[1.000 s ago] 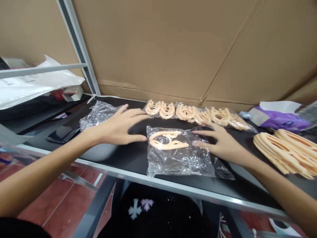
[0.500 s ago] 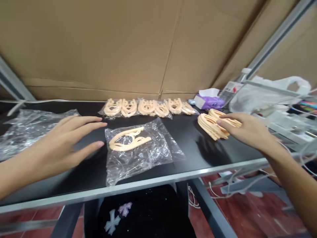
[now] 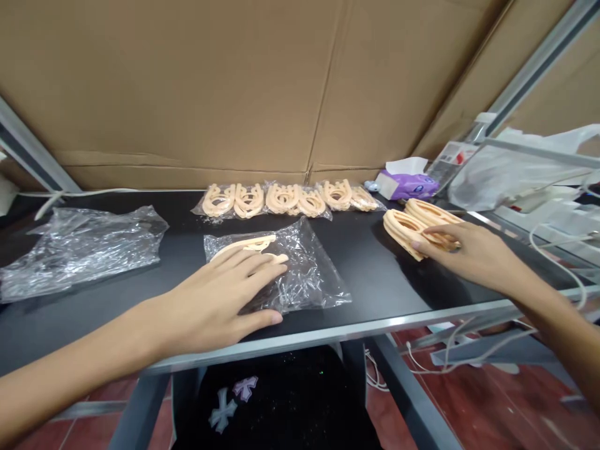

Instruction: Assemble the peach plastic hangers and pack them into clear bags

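My left hand [image 3: 220,297] lies with its fingers stretched out over a beige folding hanger [image 3: 260,240] and the clear plastic bag [image 3: 309,269] beneath it. The hand hides much of the hanger and the bag's left part. At the right, my right hand [image 3: 478,256] has its thumb and fingers closed about the near side of a stack of beige folding hangers [image 3: 403,228]. How many of them it grips is hidden. Behind, against the cardboard, several bagged hangers [image 3: 284,199] lie in a row.
More clear plastic bags [image 3: 89,244] lie at the left of the black table [image 3: 187,234]. A purple tissue pack [image 3: 412,184] sits at the back right, near a white plastic bag [image 3: 515,162] and cables. A metal edge [image 3: 375,325] runs along the front.
My left hand has moved right, from beside the bag onto the hanger and bag. My right hand has closed on the hanger stack. The view has shifted slightly.
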Demonstrator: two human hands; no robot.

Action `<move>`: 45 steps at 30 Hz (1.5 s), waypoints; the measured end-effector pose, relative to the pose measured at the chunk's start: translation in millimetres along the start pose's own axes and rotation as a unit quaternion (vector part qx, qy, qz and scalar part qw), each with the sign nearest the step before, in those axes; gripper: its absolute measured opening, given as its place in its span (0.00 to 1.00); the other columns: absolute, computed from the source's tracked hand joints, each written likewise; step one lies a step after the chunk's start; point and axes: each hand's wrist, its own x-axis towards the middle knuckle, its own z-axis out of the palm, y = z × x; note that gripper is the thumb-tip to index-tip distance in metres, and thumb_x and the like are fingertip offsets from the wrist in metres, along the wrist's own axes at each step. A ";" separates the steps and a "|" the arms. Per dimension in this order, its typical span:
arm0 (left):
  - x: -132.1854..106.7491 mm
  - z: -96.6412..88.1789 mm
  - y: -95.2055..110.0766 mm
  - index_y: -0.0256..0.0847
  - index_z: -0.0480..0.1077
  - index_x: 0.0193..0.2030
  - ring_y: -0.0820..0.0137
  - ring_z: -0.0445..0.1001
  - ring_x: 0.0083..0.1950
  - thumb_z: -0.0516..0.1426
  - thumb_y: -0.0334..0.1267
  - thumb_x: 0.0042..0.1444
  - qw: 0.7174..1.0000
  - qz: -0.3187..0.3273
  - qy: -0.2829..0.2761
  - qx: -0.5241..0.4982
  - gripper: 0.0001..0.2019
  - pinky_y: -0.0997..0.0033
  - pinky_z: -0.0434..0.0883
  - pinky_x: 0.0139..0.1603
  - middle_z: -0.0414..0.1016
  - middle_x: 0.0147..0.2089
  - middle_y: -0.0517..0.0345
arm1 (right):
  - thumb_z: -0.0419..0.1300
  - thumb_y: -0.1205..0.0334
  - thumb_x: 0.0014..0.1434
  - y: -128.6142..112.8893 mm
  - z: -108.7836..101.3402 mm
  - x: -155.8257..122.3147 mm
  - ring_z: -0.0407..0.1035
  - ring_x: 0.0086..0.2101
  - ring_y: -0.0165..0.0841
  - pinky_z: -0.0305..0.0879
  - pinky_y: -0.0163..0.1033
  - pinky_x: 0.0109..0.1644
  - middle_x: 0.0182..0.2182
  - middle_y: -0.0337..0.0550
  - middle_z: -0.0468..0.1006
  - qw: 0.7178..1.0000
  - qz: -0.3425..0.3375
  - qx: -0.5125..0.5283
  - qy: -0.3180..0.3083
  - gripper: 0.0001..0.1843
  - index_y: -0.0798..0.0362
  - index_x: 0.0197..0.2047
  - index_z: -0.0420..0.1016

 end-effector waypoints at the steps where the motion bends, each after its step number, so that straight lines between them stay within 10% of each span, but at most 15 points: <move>1: -2.4 -0.9 -1.2 0.47 0.62 0.73 0.49 0.57 0.77 0.52 0.60 0.69 1.000 0.000 -0.001 -0.003 0.32 0.43 0.57 0.76 0.64 0.75 0.51 | 0.58 0.38 0.59 -2.2 -2.1 -1.4 0.76 0.52 0.55 0.67 0.52 0.56 0.51 0.61 0.83 1.000 0.010 -0.009 -0.020 0.28 0.54 0.47 0.83; 11: -14.1 -7.5 -0.5 0.50 0.61 0.73 0.55 0.65 0.72 0.54 0.51 0.71 0.997 -0.006 0.051 -0.060 0.27 0.51 0.65 0.71 0.67 0.72 0.53 | 0.65 0.36 0.47 -16.4 -27.2 -4.7 0.77 0.46 0.48 0.70 0.51 0.52 0.49 0.56 0.83 0.987 0.090 0.134 -0.019 0.32 0.52 0.46 0.79; 21: -16.0 -3.4 0.1 0.47 0.60 0.72 0.53 0.61 0.74 0.55 0.47 0.70 0.993 0.007 0.094 -0.076 0.26 0.46 0.63 0.73 0.65 0.73 0.47 | 0.71 0.41 0.50 -126.9 -36.2 -4.4 0.76 0.46 0.44 0.72 0.47 0.50 0.47 0.43 0.83 0.926 -0.239 0.214 -0.200 0.25 0.45 0.47 0.80; 28: -17.0 -2.9 -2.9 0.48 0.59 0.73 0.49 0.59 0.75 0.60 0.53 0.65 0.994 0.009 0.088 -0.071 0.33 0.42 0.61 0.74 0.64 0.73 0.47 | 0.71 0.44 0.54 -172.6 -1.5 3.7 0.75 0.52 0.41 0.69 0.49 0.60 0.52 0.42 0.83 0.841 -0.313 0.336 -0.287 0.26 0.48 0.52 0.80; 38: -43.1 -12.6 -72.0 0.52 0.50 0.79 0.39 0.47 0.80 0.60 0.67 0.59 0.993 -0.106 -0.010 -0.046 0.47 0.33 0.58 0.74 0.43 0.82 0.46 | 0.66 0.49 0.63 -169.8 24.4 -7.9 0.70 0.50 0.44 0.64 0.60 0.60 0.45 0.48 0.77 0.903 -0.304 0.251 -0.168 0.13 0.44 0.46 0.87; 45: -42.1 -1.8 -73.3 0.56 0.47 0.80 0.41 0.40 0.81 0.59 0.66 0.60 0.991 -0.106 -0.028 -0.076 0.46 0.31 0.55 0.74 0.39 0.83 0.48 | 0.66 0.52 0.62 -182.0 37.8 -4.3 0.62 0.61 0.50 0.57 0.67 0.67 0.55 0.51 0.69 0.904 -0.285 0.262 -0.180 0.08 0.42 0.39 0.87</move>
